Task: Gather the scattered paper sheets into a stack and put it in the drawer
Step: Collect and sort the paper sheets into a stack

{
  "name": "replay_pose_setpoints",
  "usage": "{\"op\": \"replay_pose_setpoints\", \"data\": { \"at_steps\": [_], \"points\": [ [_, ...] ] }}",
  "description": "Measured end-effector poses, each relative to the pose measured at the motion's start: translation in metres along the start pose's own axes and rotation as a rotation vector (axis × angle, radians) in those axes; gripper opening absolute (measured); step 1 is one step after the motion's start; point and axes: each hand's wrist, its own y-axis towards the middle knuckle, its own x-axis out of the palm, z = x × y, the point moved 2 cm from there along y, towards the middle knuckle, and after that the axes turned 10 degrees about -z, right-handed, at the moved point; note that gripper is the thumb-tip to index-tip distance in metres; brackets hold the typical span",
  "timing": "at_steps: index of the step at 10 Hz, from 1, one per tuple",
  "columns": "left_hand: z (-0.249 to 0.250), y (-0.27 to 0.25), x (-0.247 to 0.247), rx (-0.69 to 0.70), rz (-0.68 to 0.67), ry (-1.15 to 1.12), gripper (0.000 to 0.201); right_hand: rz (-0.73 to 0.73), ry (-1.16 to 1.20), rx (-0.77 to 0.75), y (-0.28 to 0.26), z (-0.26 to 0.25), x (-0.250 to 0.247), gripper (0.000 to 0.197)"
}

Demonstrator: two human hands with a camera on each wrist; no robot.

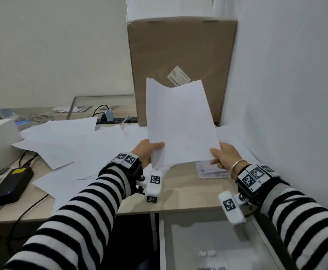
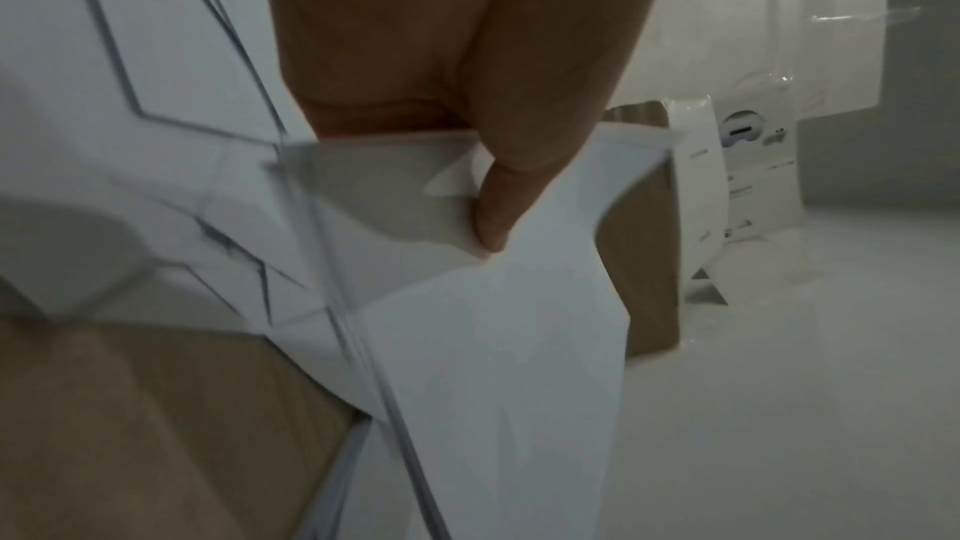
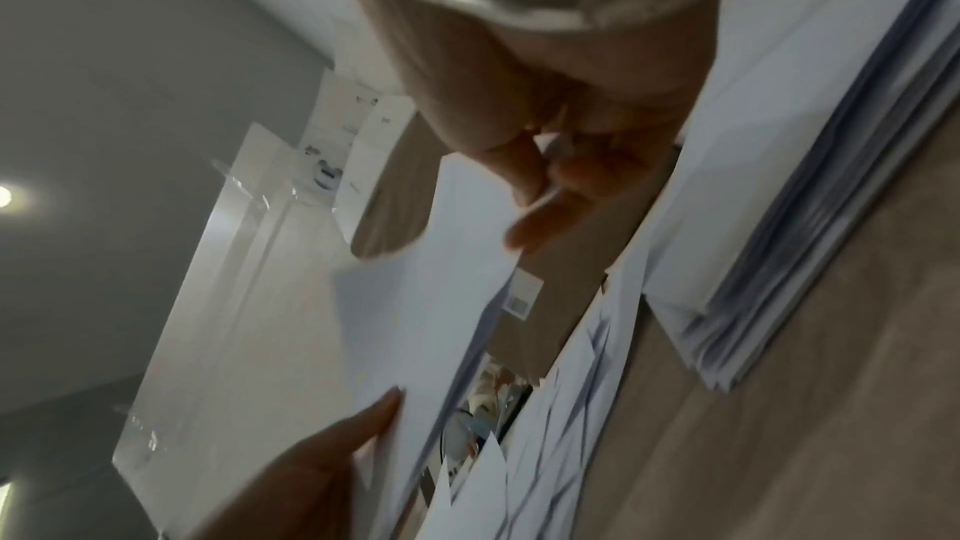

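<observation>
Stack in hand: sheaf of white paper sheets (image 1: 180, 121), raised above the desk, long axis running away from the body and tilted up; far end toward the cardboard box, near end at the hands.
Stack edges: uneven; top edge notched, sheets offset from one another; lower left corner sagging below the thumb.
Left hand (image 1: 146, 151): pinching the lower left corner of the sheaf, thumb on the near face, fingers behind; in the left wrist view, thumb (image 2: 499, 187) pressed into creased paper.
Right hand (image 1: 224, 155): pinching the lower right corner, thumb on top, fingers curled beneath; metal bangle (image 1: 236, 167) on the wrist.
Loose sheets (image 1: 71, 141): flat, thin, matte white; overlapping at mixed angles across the left half of the desk.
Second pile (image 1: 211, 170): flat on the desk just beneath the right hand; layered edges visible in the right wrist view (image 3: 789, 228).
Desk (image 1: 186, 193): light wood-grain laminate, straight front edge.
Drawer (image 1: 213, 244): open below the desk edge, pale grey interior, small white items inside.
Cardboard box (image 1: 180, 55): brown, tall, upright against the wall, printed label on its face.
Power adapter (image 1: 11, 185): black rectangular brick with yellow label, left desk edge, cables attached.
</observation>
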Motion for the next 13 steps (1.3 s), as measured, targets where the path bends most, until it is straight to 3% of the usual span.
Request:
{"op": "replay_pose_setpoints", "data": {
  "at_steps": [1,2,3,4,5,6,8,9,10,11,12,13],
  "points": [
    [0.007,0.009,0.031,-0.033,-0.114,0.027,0.015,0.174,0.044,0.019,-0.003,0.002,-0.034,0.018],
    [0.010,0.019,0.058,-0.062,-0.146,0.178,0.009,0.326,0.079,0.067,-0.012,0.013,-0.067,0.019],
    [0.010,0.041,0.076,-0.049,-0.087,0.668,0.023,0.432,0.061,0.121,-0.017,0.025,-0.092,0.010],
    [-0.004,0.063,0.092,-0.218,-0.208,1.157,0.041,0.463,0.055,0.201,-0.019,0.036,-0.103,0.013],
    [-0.020,0.083,0.105,-0.281,-0.261,1.369,0.045,0.458,0.082,0.245,-0.020,0.042,-0.107,0.030],
    [-0.034,0.093,0.103,-0.324,-0.191,1.452,0.055,0.433,0.124,0.263,-0.017,0.045,-0.108,0.028],
    [-0.012,0.101,0.063,-0.204,0.016,1.056,0.047,0.296,0.268,0.308,-0.013,0.031,-0.107,0.028],
    [-0.004,0.099,0.035,-0.146,0.078,0.795,0.061,0.229,0.267,0.338,0.001,0.019,-0.096,0.024],
    [-0.003,0.097,0.016,-0.090,0.126,0.740,0.061,0.227,0.258,0.350,0.020,0.021,-0.096,0.019],
    [-0.006,0.101,0.004,-0.040,0.132,0.685,0.062,0.168,-0.122,0.437,0.034,0.026,-0.088,0.023],
    [-0.007,0.093,0.016,-0.069,0.042,0.560,0.064,0.243,-0.102,0.392,0.028,0.024,-0.077,0.040],
    [-0.014,0.089,0.033,-0.119,-0.062,0.461,0.058,0.169,-0.051,0.356,0.025,0.021,-0.062,0.058]
  ]
}}
